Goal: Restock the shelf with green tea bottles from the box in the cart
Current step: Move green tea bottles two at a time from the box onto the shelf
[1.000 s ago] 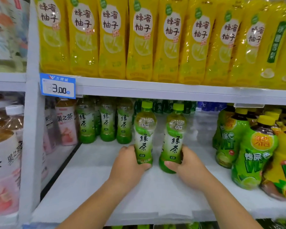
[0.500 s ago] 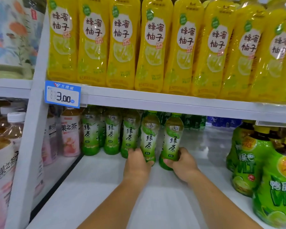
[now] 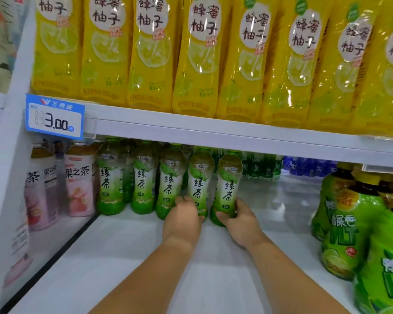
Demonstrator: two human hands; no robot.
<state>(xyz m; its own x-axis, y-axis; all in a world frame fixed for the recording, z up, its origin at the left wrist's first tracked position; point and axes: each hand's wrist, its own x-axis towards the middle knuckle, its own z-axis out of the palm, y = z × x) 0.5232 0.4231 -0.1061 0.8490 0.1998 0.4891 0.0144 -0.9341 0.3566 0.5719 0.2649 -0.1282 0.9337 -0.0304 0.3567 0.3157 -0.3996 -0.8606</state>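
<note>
Both my arms reach deep onto the white shelf (image 3: 134, 257). My left hand (image 3: 183, 219) grips the base of a green tea bottle (image 3: 200, 182), upright on the shelf. My right hand (image 3: 241, 219) grips a second green tea bottle (image 3: 228, 184) just to its right. These two stand at the right end of a row of green tea bottles (image 3: 143, 177) at the back of the shelf. The box and the cart are out of view.
Pink fruit tea bottles (image 3: 78, 182) stand left of the row behind a clear divider (image 3: 55, 252). Large green lime drink bottles (image 3: 343, 225) crowd the shelf's right side. Yellow honey citron bottles (image 3: 197, 53) fill the upper shelf, with a blue 3.00 price tag (image 3: 55, 115).
Both hands have pushed their two bottles further back, from the middle of the shelf into line with the back row. The camera has come closer.
</note>
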